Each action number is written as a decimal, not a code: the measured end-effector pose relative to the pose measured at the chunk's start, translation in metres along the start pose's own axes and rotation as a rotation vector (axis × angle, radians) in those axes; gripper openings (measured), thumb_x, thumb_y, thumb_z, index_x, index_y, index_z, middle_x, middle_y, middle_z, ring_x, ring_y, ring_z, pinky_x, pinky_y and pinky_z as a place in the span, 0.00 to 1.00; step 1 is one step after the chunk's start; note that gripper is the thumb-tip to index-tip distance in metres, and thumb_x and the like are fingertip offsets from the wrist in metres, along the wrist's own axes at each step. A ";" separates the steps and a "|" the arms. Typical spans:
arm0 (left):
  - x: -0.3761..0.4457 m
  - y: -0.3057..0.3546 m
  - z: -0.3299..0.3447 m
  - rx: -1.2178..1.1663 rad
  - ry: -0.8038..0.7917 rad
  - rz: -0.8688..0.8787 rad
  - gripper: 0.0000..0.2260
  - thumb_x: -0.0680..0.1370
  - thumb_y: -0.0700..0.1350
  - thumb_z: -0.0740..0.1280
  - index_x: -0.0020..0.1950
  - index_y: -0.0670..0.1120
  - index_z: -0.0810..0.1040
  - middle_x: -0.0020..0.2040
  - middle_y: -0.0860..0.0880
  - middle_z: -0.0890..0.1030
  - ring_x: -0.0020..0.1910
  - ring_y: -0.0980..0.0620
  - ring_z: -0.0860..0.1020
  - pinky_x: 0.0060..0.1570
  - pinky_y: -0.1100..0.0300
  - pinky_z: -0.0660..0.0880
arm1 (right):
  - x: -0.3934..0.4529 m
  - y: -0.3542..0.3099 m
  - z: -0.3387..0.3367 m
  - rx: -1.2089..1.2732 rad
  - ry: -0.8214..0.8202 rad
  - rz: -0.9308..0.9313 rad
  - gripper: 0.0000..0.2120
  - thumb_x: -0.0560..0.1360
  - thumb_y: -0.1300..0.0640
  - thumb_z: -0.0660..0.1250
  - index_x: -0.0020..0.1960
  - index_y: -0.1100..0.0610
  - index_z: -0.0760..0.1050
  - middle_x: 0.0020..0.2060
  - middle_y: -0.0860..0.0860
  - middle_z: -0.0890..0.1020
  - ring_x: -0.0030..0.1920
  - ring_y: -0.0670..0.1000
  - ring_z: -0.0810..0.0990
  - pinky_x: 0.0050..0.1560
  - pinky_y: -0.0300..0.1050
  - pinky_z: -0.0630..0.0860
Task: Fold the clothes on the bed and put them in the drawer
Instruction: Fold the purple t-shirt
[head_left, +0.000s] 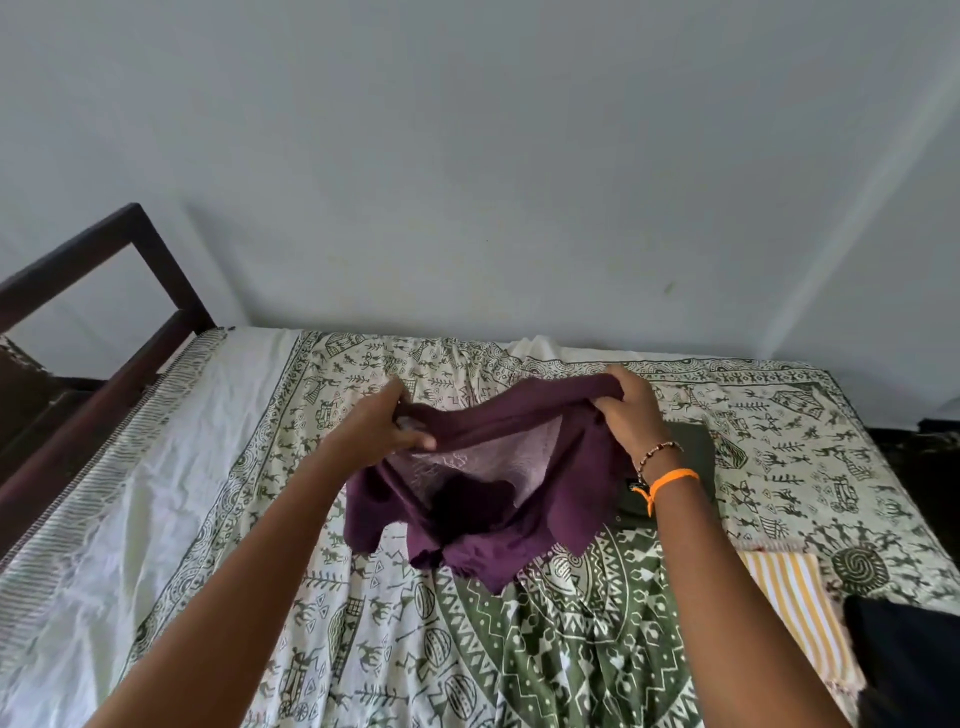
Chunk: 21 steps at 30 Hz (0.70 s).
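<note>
While both hands hold the purple top (498, 467) up over the bed (260, 493), it's nowhere near flat yet. Left hand (387, 423) pinches one end of the upper edge, right hand (631, 410) grips the other end, fingers curled round bunched cloth. Fabric sags between them, lower part crumpled and just about brushing the sheet.

My read for doing this step well: pull the two grips apart so the top edge goes taut, give it a shake, then lay it down flat on open sheet before any fold. Folding it bunched like this would lock in creases.

Material: thin, soft knit, drapes limp, no stiffness. Inside face shows a paler, mottled patch, likely the back of a print. Hem looks slightly ragged or rolled.

Sheet is cotton-looking, cream with green tribal figures and a mandala, wrinkled. Just past the right wrist lies a dark green folded piece (691, 467), flat and squared. Yellow-striped cloth (795, 608) and something black (904, 660) sit at the right edge. Dark wooden frame (104, 312) on the left. No drawer in view.
</note>
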<state>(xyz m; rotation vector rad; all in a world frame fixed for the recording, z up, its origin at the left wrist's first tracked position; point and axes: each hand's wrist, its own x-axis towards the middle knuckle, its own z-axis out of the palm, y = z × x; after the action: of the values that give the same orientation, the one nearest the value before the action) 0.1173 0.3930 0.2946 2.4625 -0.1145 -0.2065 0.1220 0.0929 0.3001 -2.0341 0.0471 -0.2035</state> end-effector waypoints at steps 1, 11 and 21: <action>0.000 -0.003 0.001 0.071 -0.060 0.008 0.21 0.64 0.44 0.79 0.48 0.45 0.70 0.40 0.53 0.74 0.38 0.55 0.75 0.34 0.69 0.70 | 0.000 -0.001 0.000 -0.016 -0.014 -0.007 0.16 0.68 0.75 0.61 0.35 0.54 0.69 0.31 0.46 0.73 0.34 0.47 0.71 0.32 0.27 0.65; -0.007 -0.022 0.001 0.249 0.183 -0.168 0.06 0.72 0.36 0.63 0.46 0.41 0.78 0.42 0.45 0.76 0.46 0.43 0.76 0.44 0.57 0.67 | -0.002 0.007 -0.006 -0.438 -0.239 -0.043 0.09 0.69 0.56 0.73 0.45 0.60 0.81 0.39 0.54 0.81 0.43 0.53 0.77 0.39 0.41 0.63; -0.034 0.003 -0.013 -0.211 -0.314 -0.157 0.08 0.74 0.33 0.65 0.50 0.37 0.80 0.45 0.41 0.83 0.40 0.50 0.81 0.40 0.65 0.78 | -0.023 0.015 -0.008 0.230 -0.563 0.350 0.11 0.77 0.69 0.59 0.53 0.59 0.77 0.41 0.45 0.84 0.41 0.42 0.82 0.41 0.30 0.76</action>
<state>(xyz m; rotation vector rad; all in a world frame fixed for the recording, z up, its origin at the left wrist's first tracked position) 0.0864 0.4032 0.3104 2.2132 -0.0307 -0.6402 0.0985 0.0817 0.2874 -1.7546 0.0245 0.5580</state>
